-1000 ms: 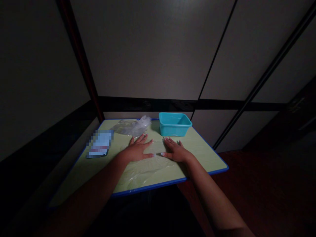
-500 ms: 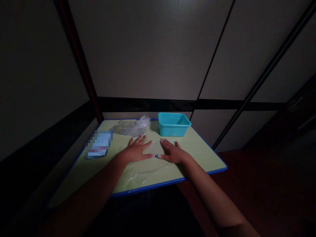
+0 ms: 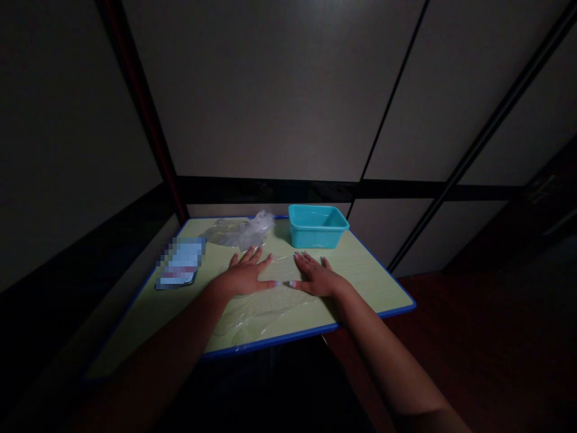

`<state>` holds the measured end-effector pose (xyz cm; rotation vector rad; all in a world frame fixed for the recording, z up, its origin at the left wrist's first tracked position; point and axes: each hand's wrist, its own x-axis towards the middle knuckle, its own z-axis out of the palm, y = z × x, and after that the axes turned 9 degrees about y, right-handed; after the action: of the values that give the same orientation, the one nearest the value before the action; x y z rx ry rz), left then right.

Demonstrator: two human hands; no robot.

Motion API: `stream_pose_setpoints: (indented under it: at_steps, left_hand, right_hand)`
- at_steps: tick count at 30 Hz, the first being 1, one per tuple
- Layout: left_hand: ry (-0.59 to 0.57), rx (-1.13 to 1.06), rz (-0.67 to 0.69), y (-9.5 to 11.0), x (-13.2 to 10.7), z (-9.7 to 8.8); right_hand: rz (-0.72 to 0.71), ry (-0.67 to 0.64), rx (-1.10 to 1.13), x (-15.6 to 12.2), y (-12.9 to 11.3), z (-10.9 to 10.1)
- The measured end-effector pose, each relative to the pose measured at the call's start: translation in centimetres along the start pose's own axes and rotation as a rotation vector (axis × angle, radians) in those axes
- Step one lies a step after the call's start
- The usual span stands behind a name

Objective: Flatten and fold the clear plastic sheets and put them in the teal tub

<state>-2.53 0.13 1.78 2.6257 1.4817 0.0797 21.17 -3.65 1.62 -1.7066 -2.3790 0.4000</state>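
Note:
A clear plastic bag [image 3: 256, 313] lies spread flat on the table, its near end reaching the front edge. On its left part rests my left hand [image 3: 246, 276], palm down with the fingers spread. My right hand [image 3: 318, 278] lies flat on the right part, fingers stretched forward and thumb pointing at the left thumb. A small gap separates the two thumbs. Just beyond my left fingertips sits a crumpled heap of clear plastic bags [image 3: 252, 230]. A turquoise plastic basket [image 3: 318, 237] stands behind my right hand, apart from it.
The pale yellow table [image 3: 369, 276] has a blue rim. On its left side lies a phone-like flat object [image 3: 181, 261], blurred by pixelation. Cabinet panels [image 3: 270, 90] rise directly behind the table, and a dark wall closes in on the left.
My left hand has shifted slightly to the left, and the gap between the thumbs is a little wider. The basket, the heap of bags and the flat object stay in place.

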Motion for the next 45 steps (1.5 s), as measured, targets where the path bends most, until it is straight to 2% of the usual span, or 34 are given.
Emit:
stream_pose_setpoints:
  at_steps: [11, 17, 21, 26, 33, 45]
  left_hand:
    - [-0.014, 0.024, -0.09, -0.5, 0.2, 0.4]
    - [0.043, 0.02, -0.038, -0.2, -0.1, -0.1]
    - [0.061, 0.002, 0.03, 0.2, -0.2, -0.3]
    - [0.045, 0.003, 0.047, 0.1, 0.0, 0.2]
    - [0.099, 0.026, 0.057, -0.3, 0.3, 0.9]
    - [0.16, 0.012, 0.186, 2.1, 1.1, 1.3]
  right_hand:
    - [-0.021, -0.017, -0.015, 0.0, 0.8, -0.1]
    - [0.001, 0.041, 0.008, 0.0, 0.4, -0.3]
    - [-0.032, 0.062, 0.024, -0.1, -0.1, -0.4]
    - [-0.082, 0.06, 0.037, -0.1, -0.5, -0.3]
    - [-0.101, 0.081, 0.035, 0.1, -0.8, 0.1]
    - [-0.076, 0.073, -0.032, 0.6, -0.4, 0.9]
